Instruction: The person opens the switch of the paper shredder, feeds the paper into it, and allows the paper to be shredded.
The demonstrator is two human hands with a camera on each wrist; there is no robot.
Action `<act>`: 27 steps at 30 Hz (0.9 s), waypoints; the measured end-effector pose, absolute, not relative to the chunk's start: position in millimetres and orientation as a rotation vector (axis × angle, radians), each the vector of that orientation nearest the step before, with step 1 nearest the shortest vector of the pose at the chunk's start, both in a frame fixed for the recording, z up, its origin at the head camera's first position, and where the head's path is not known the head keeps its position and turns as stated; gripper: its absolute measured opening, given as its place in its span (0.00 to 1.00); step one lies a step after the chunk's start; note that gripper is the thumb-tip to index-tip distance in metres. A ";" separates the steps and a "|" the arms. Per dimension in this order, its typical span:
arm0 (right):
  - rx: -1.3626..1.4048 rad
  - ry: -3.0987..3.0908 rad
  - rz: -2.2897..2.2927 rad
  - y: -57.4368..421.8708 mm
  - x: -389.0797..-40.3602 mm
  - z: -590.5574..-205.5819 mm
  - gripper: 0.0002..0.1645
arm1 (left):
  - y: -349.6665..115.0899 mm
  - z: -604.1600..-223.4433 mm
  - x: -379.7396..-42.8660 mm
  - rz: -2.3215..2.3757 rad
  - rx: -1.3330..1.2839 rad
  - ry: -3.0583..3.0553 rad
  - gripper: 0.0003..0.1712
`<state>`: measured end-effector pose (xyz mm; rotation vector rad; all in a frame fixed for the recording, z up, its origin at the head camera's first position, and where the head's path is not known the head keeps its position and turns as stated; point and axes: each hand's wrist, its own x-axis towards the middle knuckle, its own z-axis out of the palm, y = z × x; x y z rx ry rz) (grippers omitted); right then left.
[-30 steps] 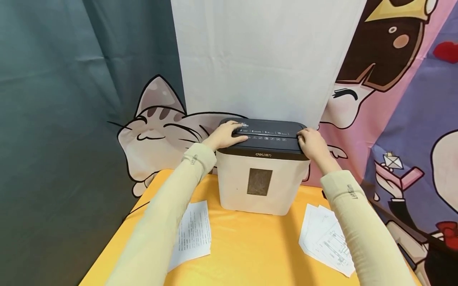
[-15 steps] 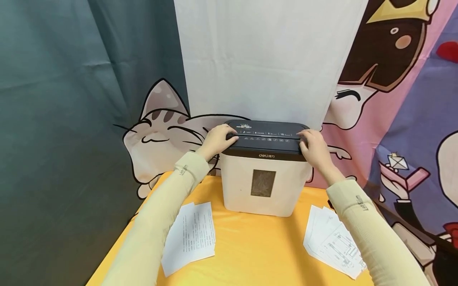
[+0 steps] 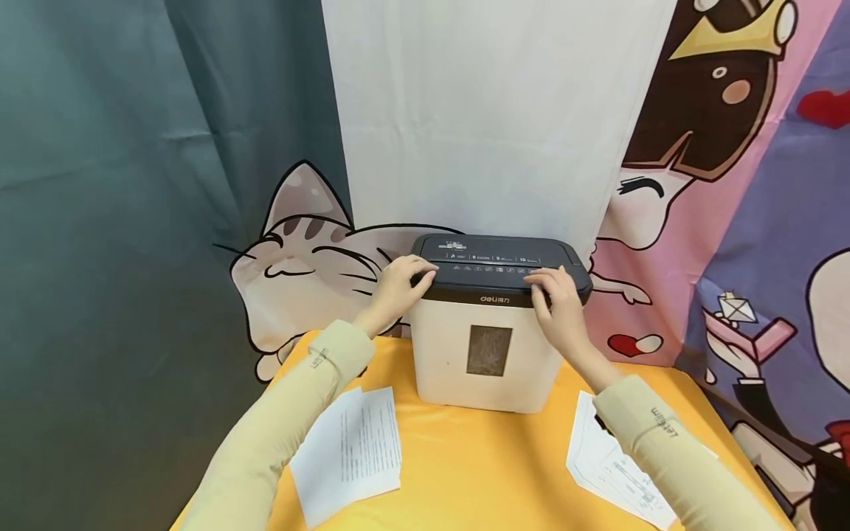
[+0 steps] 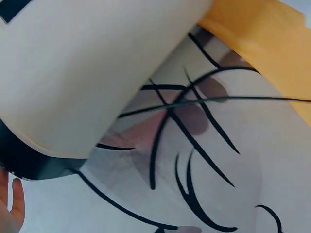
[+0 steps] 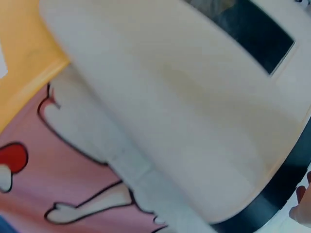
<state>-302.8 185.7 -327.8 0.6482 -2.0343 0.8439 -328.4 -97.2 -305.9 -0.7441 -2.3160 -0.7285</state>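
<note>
A white paper shredder (image 3: 441, 354) with a dark lid (image 3: 505, 254) and a small window in its front stands upright. My left hand (image 3: 401, 284) is at the lid's left front corner, fingertips at its top, thumb and forefinger apart. Over the right front part of the lid, my right hand (image 3: 561, 306) has its fingers loosely bent, with nothing between them. In the left wrist view the shredder body (image 4: 87, 63) fills the upper left, and only a few fingers (image 4: 17, 201) show. The right wrist view catches the shredder's side and some fingertips (image 5: 301, 194) at the right edge.
Printed sheets (image 3: 368, 442) lie left on the yellow tablecloth (image 3: 478, 472); more sheets (image 3: 598, 461) lie right, partly under my right sleeve. Close behind the shredder hangs a cartoon-printed cloth (image 3: 292, 280). A thin dark cable (image 4: 243, 98) runs near the shredder's left side.
My right hand has left the lid's right edge and shifted inward to its front part. The left hand has drawn slightly back toward the left corner. The shredder stays put.
</note>
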 end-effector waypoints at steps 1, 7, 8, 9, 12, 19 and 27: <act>0.665 -2.014 0.856 182.3 -300.4 -331.0 0.10 | -97.5 -308.4 -324.8 -0.750 -0.747 -2.282 0.11; 0.728 -1.930 0.917 168.1 -285.5 -347.3 0.10 | -93.8 -321.8 -302.8 -0.808 -0.800 -2.116 0.08; 0.740 -1.915 0.921 166.6 -283.3 -349.9 0.10 | -92.7 -324.3 -299.1 -0.811 -0.810 -2.096 0.08; 0.754 -1.905 0.924 165.0 -281.0 -352.8 0.11 | -91.7 -326.8 -295.1 -0.818 -0.823 -2.077 0.07; 0.796 -1.891 0.928 160.0 -274.1 -361.6 0.11 | -90.1 -335.4 -283.4 -0.853 -0.838 -2.027 0.07; 0.834 -1.908 0.960 148.4 -259.2 -383.6 0.12 | -94.9 -358.9 -260.6 -0.880 -0.862 -1.968 0.07; 0.844 -1.907 1.011 136.1 -251.7 -405.6 0.16 | -110.9 -391.1 -240.5 -0.904 -0.760 -2.006 0.06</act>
